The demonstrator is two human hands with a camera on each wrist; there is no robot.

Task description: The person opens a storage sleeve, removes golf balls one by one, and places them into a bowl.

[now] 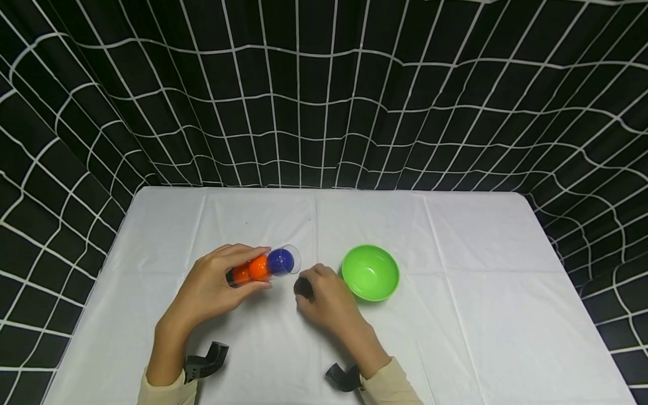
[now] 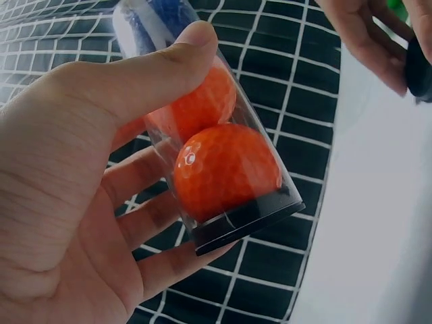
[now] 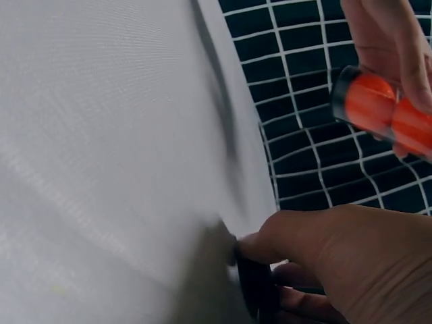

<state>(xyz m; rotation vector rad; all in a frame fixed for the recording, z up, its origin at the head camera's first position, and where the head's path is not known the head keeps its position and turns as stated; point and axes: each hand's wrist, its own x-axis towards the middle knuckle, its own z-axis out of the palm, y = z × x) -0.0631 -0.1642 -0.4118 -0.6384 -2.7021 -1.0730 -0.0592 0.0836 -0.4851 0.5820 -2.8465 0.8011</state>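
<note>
My left hand grips a clear plastic tube from the side, thumb across it and fingers behind. Inside are two orange golf balls and a blue ball by the rim at the tube's right end, which appears uncovered. A black base closes the other end. Just right of the tube, my right hand pinches a round black cap between thumb and fingers, low over the white cloth. In the right wrist view the cap stands edge-on, partly hidden by the fingers.
A green bowl stands on the white-covered table, right beside my right hand. Black fabric with a white grid hangs around the table's back and sides. Black wrist mounts stick out at both sleeves.
</note>
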